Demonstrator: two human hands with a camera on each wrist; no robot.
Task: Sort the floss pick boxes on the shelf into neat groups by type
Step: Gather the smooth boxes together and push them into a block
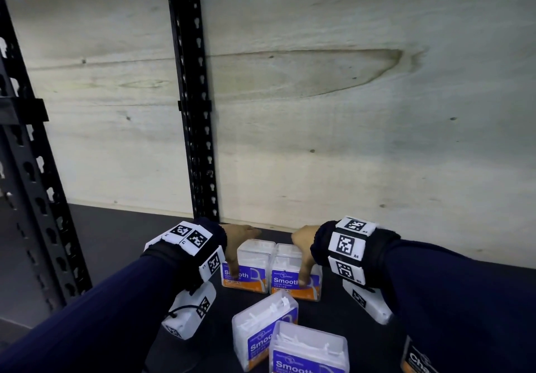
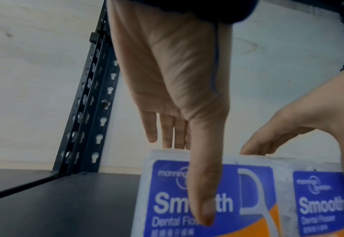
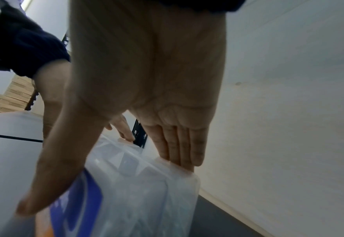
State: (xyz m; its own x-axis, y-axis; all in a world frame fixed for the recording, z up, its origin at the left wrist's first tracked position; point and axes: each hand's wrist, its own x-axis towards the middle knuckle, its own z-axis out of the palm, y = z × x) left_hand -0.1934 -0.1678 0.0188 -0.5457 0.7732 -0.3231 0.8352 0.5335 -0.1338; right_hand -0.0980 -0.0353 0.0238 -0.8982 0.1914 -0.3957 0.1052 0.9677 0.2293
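Observation:
Two clear floss pick boxes with blue and orange "Smooth" labels stand side by side near the back of the dark shelf (image 1: 116,242). My left hand (image 1: 242,249) pinches the left Smooth box (image 1: 249,278), thumb (image 2: 205,208) on the front label and fingers (image 2: 171,136) behind its top. My right hand (image 1: 301,259) pinches the right Smooth box (image 1: 287,284) the same way. In the right wrist view its thumb (image 3: 45,184) lies on the label and its fingers (image 3: 183,152) reach behind the clear box (image 3: 146,200). The two boxes touch or nearly touch.
Two more Smooth boxes (image 1: 261,332) (image 1: 307,352) sit closer to me, the left one turned at an angle. A dark box reading "Cha" (image 1: 417,358) shows at the bottom right. A plywood back wall (image 1: 348,111) and a black rack upright (image 1: 194,97) stand close behind.

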